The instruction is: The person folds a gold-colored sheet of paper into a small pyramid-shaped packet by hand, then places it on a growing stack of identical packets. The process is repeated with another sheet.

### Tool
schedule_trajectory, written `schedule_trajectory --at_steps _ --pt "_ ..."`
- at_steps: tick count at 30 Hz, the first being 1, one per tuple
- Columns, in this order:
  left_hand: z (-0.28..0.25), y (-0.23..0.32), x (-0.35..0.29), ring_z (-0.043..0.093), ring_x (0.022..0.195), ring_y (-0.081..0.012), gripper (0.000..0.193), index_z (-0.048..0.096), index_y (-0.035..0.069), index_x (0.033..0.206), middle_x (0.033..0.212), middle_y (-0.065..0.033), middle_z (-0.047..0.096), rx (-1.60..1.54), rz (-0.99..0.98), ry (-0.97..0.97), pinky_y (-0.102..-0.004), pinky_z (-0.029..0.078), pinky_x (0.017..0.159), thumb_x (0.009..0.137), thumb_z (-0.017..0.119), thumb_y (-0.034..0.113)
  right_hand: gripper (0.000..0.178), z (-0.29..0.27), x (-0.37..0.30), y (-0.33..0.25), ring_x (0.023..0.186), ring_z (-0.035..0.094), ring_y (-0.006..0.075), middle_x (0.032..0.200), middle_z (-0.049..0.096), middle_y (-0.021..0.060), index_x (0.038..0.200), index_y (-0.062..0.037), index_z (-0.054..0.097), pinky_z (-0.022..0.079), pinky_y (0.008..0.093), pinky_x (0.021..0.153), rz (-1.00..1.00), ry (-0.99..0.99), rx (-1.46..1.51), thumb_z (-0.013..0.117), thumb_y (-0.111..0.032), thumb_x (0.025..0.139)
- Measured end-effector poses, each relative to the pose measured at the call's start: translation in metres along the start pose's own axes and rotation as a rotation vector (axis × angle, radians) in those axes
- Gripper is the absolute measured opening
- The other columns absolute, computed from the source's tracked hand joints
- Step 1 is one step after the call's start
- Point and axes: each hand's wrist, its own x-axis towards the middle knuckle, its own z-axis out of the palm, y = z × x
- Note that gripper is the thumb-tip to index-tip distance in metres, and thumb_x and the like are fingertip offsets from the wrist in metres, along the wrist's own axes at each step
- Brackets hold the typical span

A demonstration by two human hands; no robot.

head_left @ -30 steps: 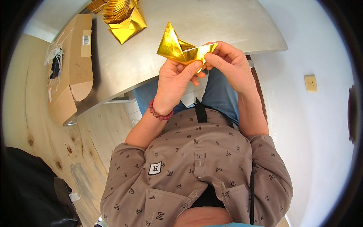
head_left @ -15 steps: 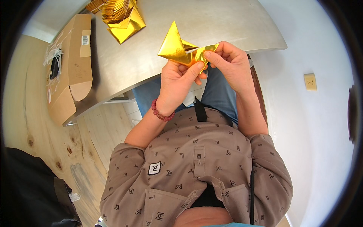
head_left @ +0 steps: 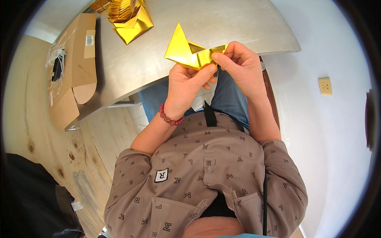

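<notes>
Between my two hands is a piece of shiny gold foil paper (head_left: pixel 179 48), folded into a boat-like shape with one tall pointed end at the left. My left hand (head_left: pixel 187 82) grips its lower edge from below, thumb along the near side; a red bead bracelet circles that wrist. At the right end, my right hand (head_left: pixel 240 65) pinches the paper between thumb and bent fingers. A narrow opening shows between the folded sides. Part of the paper's right end is hidden behind my fingers.
Stacked folded gold papers (head_left: pixel 133 27) lie at the far left of the metal table (head_left: pixel 222 23). Beside them, at the table's left edge, stands an opened cardboard box (head_left: pixel 81 59). A wall with a socket (head_left: pixel 325 86) rises on the right. Dark cloth (head_left: pixel 31 198) hangs at lower left.
The folded gold paper has tilted slightly, and its opening looks wider. My left thumb has shifted a little along the near edge; my right hand has moved slightly up and left.
</notes>
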Motion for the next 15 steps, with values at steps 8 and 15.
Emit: schedule_trajectory --at_steps 8,15 --pt "-0.0036 0.001 0.0046 0.068 0.077 -0.0083 0.018 0.073 0.004 0.111 0.097 -0.0029 0.076 -0.061 0.029 -0.055 -0.0222 0.052 0.061 0.096 0.077 0.012 0.012 -0.0012 -0.0012 -0.0037 0.074 0.061 0.0038 0.083 0.067 -0.0015 0.091 -0.0004 0.067 0.049 0.0214 0.067 0.012 -0.099 0.098 0.074 -0.008 0.096" --pt "-0.0023 -0.0003 0.003 0.065 0.075 -0.0087 0.019 0.072 0.002 0.114 0.095 -0.0024 0.073 0.134 0.124 -0.019 -0.0246 0.052 0.063 0.097 0.075 0.008 0.014 0.0026 -0.0023 0.005 0.075 0.059 0.0041 0.083 0.066 -0.0015 0.091 -0.0005 0.066 0.048 0.0209 0.066 -0.009 -0.066 0.039 0.073 -0.01 0.098"
